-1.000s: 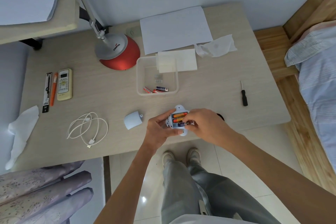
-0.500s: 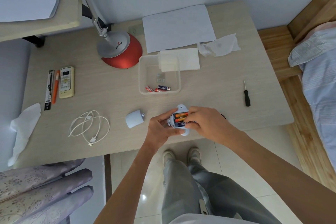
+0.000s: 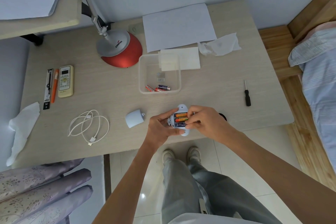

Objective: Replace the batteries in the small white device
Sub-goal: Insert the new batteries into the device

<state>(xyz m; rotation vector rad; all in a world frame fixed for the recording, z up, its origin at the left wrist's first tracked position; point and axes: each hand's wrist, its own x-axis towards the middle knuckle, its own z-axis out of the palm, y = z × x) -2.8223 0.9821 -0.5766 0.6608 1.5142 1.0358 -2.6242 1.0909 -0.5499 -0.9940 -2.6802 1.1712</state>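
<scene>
— Where is the small white device (image 3: 182,108)?
— Over the near edge of the table (image 3: 109,103), held between both hands. Its compartment is open and faces up, with three batteries (image 3: 181,119) side by side in it: two orange, one dark

— And the hands?
— The left hand (image 3: 160,125) grips the device's left side, thumb and fingers curled round it. The right hand (image 3: 205,122) curls over the right side, fingertips on the battery ends. Whether it pinches one of them, I can't tell

— Around it?
— A pale cover (image 3: 134,119) lies on the table just left of the left hand. Farther back, a clear tub (image 3: 140,74) holds loose batteries (image 3: 158,88). A screwdriver (image 3: 247,94) lies well off to the right, and a white cable (image 3: 89,125) to the left
</scene>
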